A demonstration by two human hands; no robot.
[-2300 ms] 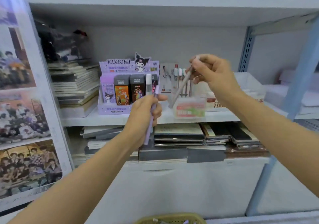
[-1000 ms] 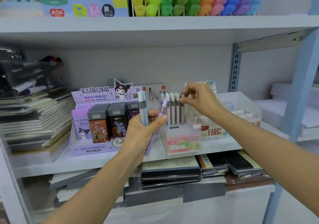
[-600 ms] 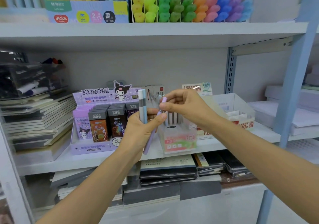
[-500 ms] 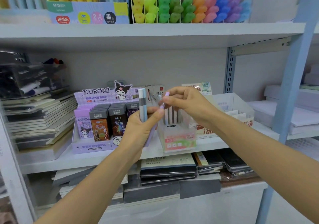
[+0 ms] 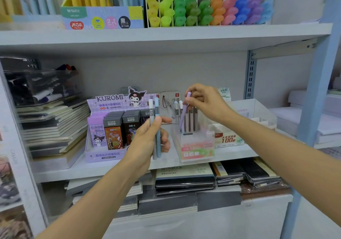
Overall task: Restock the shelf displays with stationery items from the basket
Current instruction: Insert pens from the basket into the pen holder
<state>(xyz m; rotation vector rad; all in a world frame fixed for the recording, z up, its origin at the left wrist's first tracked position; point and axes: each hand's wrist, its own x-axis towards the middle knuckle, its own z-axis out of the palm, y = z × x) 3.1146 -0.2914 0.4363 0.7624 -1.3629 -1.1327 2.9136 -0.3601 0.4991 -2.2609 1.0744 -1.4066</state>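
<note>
Beneath our right hand, which pinched a purple pencil, the clear box held upright pencils; our left hand gripped 2 pencils before the shelf.

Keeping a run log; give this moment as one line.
right hand: pinches lilac plastic pencil, tip in clear plastic display box | left hand: holds white pencil, blue pencil

Purple pencil in right hand
</note>
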